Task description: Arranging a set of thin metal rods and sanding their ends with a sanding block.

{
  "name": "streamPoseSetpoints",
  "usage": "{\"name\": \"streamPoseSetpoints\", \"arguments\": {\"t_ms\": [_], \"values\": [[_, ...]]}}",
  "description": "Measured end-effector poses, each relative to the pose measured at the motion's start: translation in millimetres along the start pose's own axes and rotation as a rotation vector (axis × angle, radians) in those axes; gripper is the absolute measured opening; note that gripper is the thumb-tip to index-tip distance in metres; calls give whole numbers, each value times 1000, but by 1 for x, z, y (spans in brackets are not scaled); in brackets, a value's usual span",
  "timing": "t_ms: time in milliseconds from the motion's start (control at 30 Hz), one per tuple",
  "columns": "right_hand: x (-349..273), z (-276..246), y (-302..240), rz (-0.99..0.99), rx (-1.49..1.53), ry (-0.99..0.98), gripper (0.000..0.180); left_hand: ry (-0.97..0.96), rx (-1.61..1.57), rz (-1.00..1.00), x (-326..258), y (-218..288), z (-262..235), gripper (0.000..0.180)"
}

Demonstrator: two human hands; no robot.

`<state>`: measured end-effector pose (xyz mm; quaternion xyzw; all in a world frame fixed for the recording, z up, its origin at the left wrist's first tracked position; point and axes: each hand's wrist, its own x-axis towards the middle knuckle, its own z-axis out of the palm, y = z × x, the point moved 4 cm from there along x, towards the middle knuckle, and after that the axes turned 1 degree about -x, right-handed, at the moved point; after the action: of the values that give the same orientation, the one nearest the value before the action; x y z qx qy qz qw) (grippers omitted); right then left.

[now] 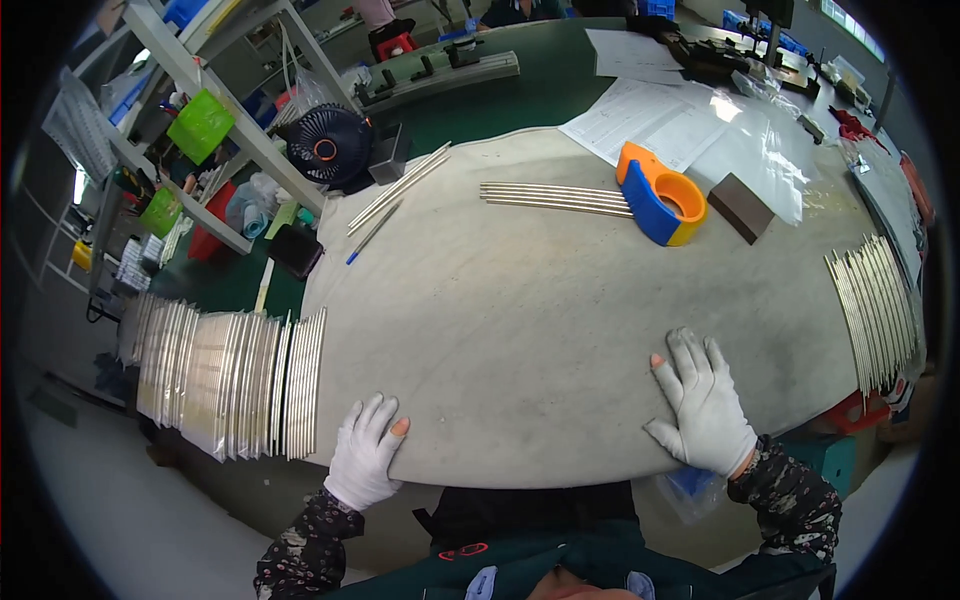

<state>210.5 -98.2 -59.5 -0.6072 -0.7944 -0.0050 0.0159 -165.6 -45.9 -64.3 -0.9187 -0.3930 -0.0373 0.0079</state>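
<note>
My left hand (pixel 364 456), in a white glove with a bare fingertip showing, lies at the near left edge of the grey-covered table (pixel 480 330). Its fingers are stretched out and nothing is in them. The closest thing to it is a row of thin metal rods (pixel 304 385) on the left. My right hand (pixel 703 408), gloved the same way, rests flat near the front right edge with fingers spread. It holds nothing. Farther right lies another row of metal rods (pixel 872 315).
An orange and blue tape dispenser (pixel 650 212) stands beyond my right hand, touching several rods (pixel 550 197). A brown block (pixel 741 208) and paper sheets (pixel 655 125) lie nearby. At the back left are more rods (pixel 400 188), a pen (pixel 373 233) and a black fan (pixel 327 146).
</note>
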Motion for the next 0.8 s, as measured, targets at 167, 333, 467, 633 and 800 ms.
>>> {"name": "streamPoseSetpoints", "arguments": {"t_ms": [167,333,467,633,800], "values": [[-2,6,0,18,-12,74,68,0,26,5,-3,2,9,83],[-7,12,-2,18,-27,117,65,45,43,41,-9,3,14,75],[-6,11,-2,42,3,120,64,92,44,67,-9,0,16,74],[-6,6,6,45,10,177,59,124,77,72,3,-1,18,76],[8,16,6,64,-17,185,57,148,18,45,-7,-10,18,80]]}}
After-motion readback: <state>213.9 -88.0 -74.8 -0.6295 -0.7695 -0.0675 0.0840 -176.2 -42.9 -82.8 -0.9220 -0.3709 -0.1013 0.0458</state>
